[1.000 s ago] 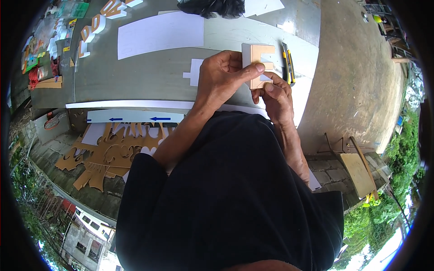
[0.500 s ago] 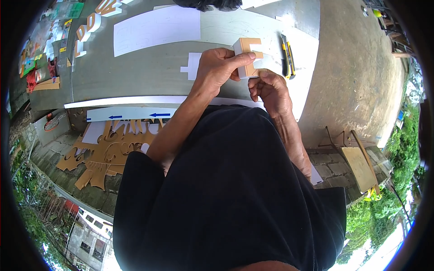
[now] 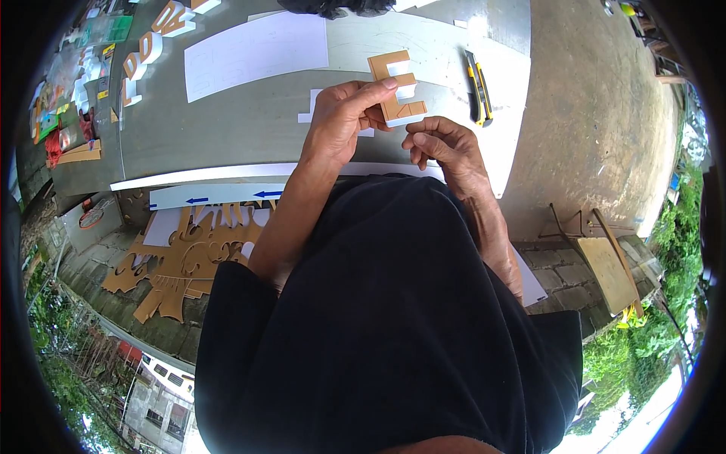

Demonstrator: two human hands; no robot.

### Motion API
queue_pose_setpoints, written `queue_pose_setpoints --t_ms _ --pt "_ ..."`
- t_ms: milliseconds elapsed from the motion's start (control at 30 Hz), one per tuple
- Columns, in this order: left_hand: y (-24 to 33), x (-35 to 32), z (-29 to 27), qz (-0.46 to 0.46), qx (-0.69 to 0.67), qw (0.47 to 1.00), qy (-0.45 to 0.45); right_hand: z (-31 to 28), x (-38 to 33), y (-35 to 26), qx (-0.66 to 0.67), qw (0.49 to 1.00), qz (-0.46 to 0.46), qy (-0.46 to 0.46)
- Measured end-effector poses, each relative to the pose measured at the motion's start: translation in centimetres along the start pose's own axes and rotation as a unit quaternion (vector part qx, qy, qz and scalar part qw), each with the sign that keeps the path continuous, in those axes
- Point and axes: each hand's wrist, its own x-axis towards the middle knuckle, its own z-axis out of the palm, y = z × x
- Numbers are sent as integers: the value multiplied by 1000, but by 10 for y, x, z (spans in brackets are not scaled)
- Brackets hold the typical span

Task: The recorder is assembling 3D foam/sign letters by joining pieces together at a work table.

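My left hand point(image 3: 339, 121) grips a block letter point(image 3: 390, 97) with a brown cardboard face and white sides, its thumb pressed on the face and its fingers behind. The letter is held tilted above the table, its three arms pointing right. Just below its lower right corner is my right hand point(image 3: 450, 151), fingers curled and thumb against the forefinger. Whether anything small sits in that pinch is hidden. A yellow and black utility knife point(image 3: 478, 89) lies to the right on a white sheet point(image 3: 503, 113).
A large marked paper sheet point(image 3: 257, 53) lies beyond my left hand. Several finished block letters point(image 3: 151, 47) stand at the far left. A long white strip point(image 3: 227, 174) runs along the near edge. Cardboard offcuts point(image 3: 189, 257) are below the table. A dark fuzzy object point(image 3: 333, 6) is at the top.
My left hand has shifted a little left and turned the letter, so its cardboard face shows more fully and its side less. My right hand has moved slightly left.
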Motion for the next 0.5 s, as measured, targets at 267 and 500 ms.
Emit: queue_pose_setpoints --t_ms 267,500 --pt "10 -7 0 94 -38 993 -59 2 9 -9 5 999 -34 -9" --pt "-13 -8 -34 125 -14 992 -12 -19 24 -3 -28 999 -43 11"
